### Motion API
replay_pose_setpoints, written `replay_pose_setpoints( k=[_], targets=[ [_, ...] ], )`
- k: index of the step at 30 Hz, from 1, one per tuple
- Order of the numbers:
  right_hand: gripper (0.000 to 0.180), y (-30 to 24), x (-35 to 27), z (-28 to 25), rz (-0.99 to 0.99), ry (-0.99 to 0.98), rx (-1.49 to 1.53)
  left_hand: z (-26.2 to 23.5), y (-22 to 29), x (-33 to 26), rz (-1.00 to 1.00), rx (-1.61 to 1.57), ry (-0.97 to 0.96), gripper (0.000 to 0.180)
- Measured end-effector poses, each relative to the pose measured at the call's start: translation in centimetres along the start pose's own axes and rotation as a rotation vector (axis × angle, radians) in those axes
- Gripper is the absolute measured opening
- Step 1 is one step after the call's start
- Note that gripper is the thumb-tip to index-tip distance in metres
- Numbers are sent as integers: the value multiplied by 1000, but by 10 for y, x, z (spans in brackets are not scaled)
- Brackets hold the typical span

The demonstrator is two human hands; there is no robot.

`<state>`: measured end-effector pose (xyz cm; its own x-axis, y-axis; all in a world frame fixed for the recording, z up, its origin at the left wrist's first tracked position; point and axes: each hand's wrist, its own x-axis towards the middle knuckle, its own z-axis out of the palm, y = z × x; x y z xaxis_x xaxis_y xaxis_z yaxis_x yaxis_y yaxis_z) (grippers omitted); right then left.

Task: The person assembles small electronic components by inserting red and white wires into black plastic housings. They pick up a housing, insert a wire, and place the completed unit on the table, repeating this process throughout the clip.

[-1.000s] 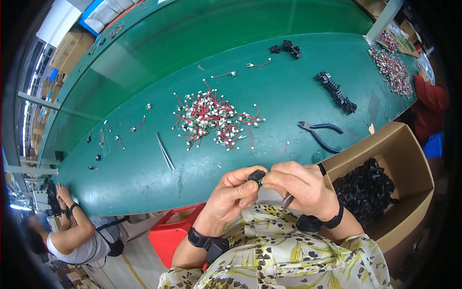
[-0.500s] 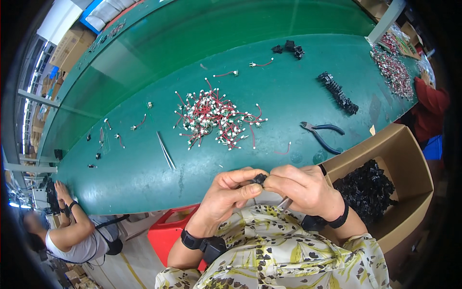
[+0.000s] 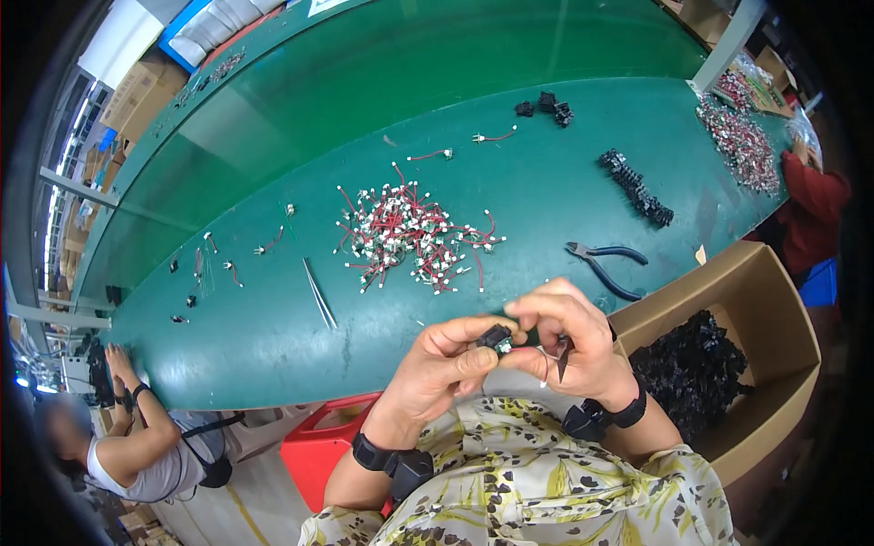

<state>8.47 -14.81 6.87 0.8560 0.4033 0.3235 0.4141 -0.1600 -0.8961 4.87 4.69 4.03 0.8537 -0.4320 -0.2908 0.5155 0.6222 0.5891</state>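
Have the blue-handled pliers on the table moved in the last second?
No. The pliers lie at the same spot between the wire pile and the cardboard box.

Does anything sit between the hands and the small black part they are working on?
No. The left hand and right hand both pinch the small black part directly, above the green table's near edge.

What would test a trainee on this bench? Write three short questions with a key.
1. True or false: both hands pinch the small black part.
2. What lies nearest the cardboard box: A tweezers, B blue-handled pliers, C pile of red-wired connectors?
3. Fill in: the box holds ___ parts.
Key: 1 true; 2 B; 3 black.
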Motion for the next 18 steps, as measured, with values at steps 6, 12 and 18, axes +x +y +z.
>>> replay_pose_setpoints(
  k=[6, 12, 18],
  targets=[
    [43, 11, -9, 0, -234, 53, -194, -8, -10, -2, -27, -13, -45, 31],
    [35, -8, -7, -9, -229, 16, -386, 9, -6, -12, 49, -119, 100, 33],
    [36, -21, -8, -10, -258, -166, -573, 13, -10, -12, 27, 117, 49, 29]
  ],
)
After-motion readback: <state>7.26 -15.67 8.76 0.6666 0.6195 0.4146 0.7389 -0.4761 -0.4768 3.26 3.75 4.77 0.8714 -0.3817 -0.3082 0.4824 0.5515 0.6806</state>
